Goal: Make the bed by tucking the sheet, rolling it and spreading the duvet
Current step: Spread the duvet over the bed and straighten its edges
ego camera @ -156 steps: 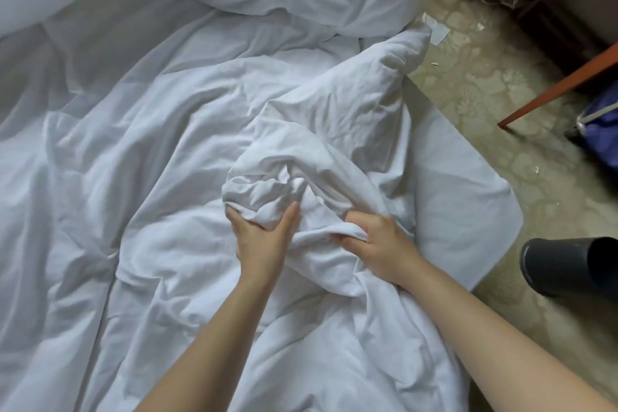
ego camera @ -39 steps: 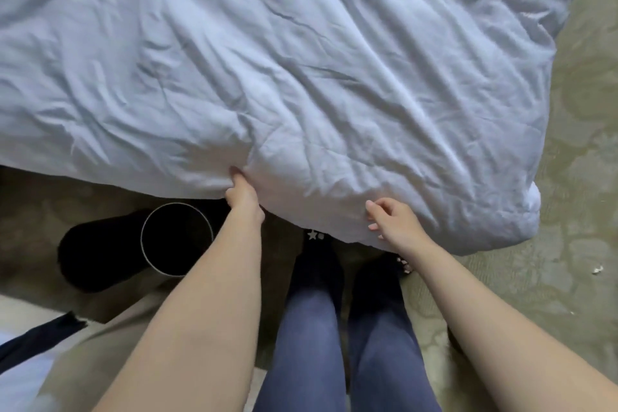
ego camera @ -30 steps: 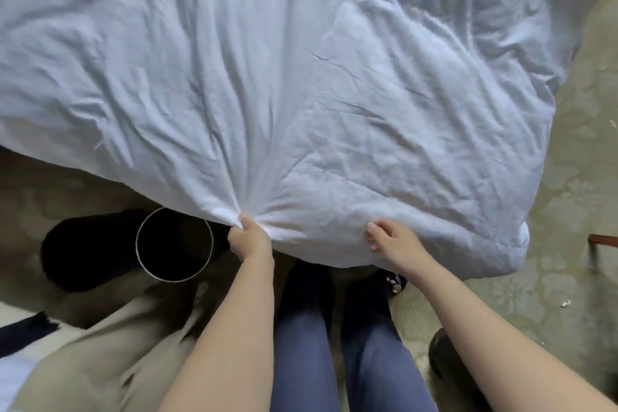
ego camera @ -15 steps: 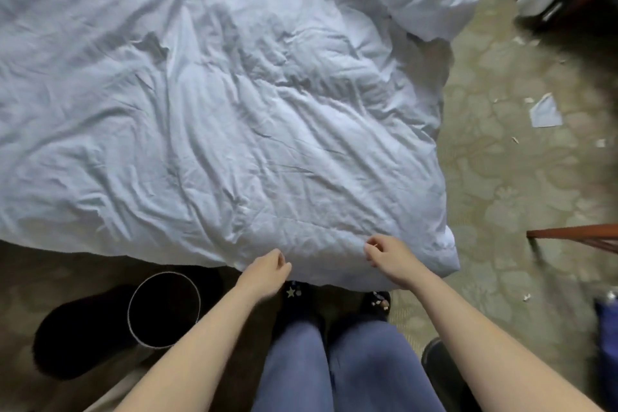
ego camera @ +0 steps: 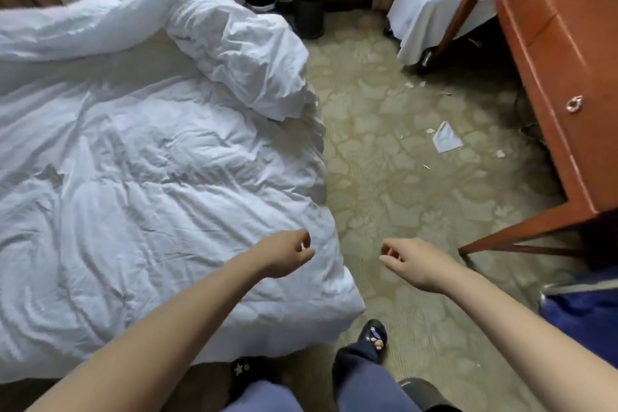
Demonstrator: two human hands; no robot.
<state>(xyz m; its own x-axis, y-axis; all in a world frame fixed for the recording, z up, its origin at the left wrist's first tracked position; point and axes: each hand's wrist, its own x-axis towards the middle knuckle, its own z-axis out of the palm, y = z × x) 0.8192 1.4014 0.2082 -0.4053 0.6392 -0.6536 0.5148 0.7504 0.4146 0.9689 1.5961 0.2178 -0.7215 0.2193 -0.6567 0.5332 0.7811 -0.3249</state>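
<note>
White duvet cut off at left; left hand, right hand, fingers loosely curled, empty.

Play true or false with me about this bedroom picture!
1. The duvet is white. True.
2. Both hands are gripping the duvet. False: the left hand and the right hand hold nothing, and their fingers are loosely curled.
3. Two black bins stand by the far wall. True.
4. There is no litter on the floor. False: a paper scrap and smaller bits lie on the carpet.
5. The right hand is over the carpet, not over the bed. True.
</note>
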